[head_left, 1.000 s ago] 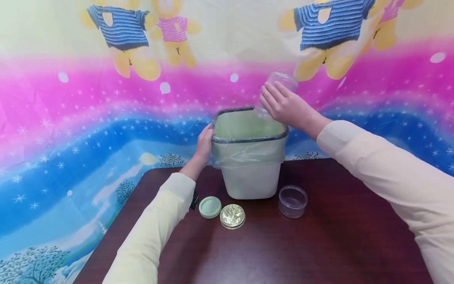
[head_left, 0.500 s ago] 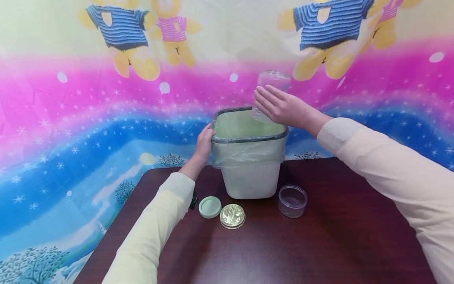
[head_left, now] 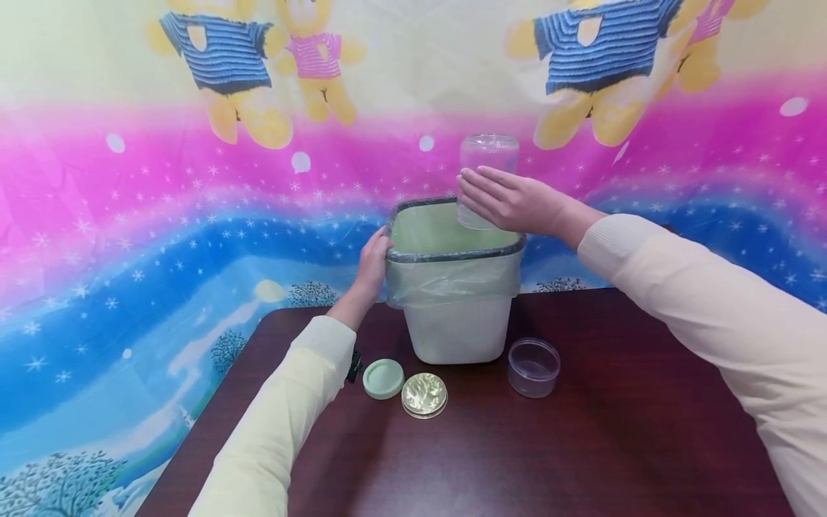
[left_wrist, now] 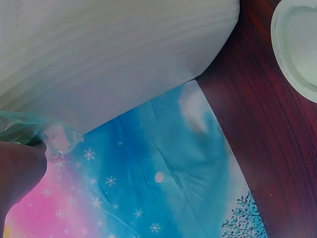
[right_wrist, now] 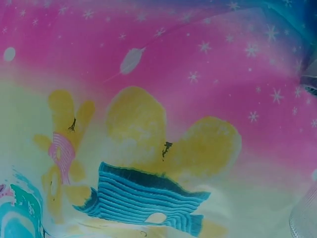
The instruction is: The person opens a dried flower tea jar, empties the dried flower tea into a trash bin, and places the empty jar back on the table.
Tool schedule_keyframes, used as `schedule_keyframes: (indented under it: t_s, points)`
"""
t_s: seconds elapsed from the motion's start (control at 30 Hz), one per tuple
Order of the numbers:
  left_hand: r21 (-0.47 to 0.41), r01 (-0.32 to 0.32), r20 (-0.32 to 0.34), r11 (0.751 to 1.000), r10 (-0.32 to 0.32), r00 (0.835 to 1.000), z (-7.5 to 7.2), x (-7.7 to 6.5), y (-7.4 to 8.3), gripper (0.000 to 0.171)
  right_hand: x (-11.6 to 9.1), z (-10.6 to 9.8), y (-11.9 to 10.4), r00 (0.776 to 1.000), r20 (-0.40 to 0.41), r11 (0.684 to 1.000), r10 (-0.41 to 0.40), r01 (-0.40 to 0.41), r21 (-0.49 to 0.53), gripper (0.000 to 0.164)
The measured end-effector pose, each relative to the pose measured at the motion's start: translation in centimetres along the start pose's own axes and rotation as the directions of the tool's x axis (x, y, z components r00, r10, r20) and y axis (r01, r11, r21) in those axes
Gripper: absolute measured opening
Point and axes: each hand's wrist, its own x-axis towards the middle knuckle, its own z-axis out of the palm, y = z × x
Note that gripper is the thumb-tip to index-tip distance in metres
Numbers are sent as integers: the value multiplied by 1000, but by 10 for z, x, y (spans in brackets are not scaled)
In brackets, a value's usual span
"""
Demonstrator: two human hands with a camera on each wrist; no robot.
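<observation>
My right hand (head_left: 520,205) grips a clear plastic jar (head_left: 489,152) over the back right of a white trash bin (head_left: 457,330). The jar stands upside down, its base upward and its lower end above the bin's opening. A clear plastic bag (head_left: 452,281) lines the bin and is folded over the rim under a dark band. With my left hand (head_left: 371,266), I hold the bin's left rim. The left wrist view shows part of that hand (left_wrist: 20,171) by the bag at the bin's side. Only a ribbed clear edge shows at the right of the right wrist view.
On the dark wooden table (head_left: 491,459) lie a pale green lid (head_left: 384,379) and a gold-coloured round lid or flat tin (head_left: 423,395), both in front of the bin. A short clear round container (head_left: 533,368) stands to their right. A printed cloth (head_left: 161,237) hangs behind.
The jar has gone from tilted to nearly straight upside down. My right hand has moved slightly left and down with it. My left hand and the bin look unmoved.
</observation>
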Motion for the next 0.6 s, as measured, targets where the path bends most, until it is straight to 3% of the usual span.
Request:
schedule_keyframes:
  t_s: [0.27,0.47,0.6]
  points:
    - [2,-3,-7,1000,3,1000,2,-2,1,64,-2,0,-2,999,-34,1000,-10,10,1,41]
    - [-8,-10,1,1000,10,1000,1,-6,7,64,-2,-3,-1,1000,-9,1000,-16,16,-2,41]
    - [-7,-14,-4,1000,14,1000,1,-2,2,64,-1,-4,0,1000,-3,1000,-14,14,-7,40]
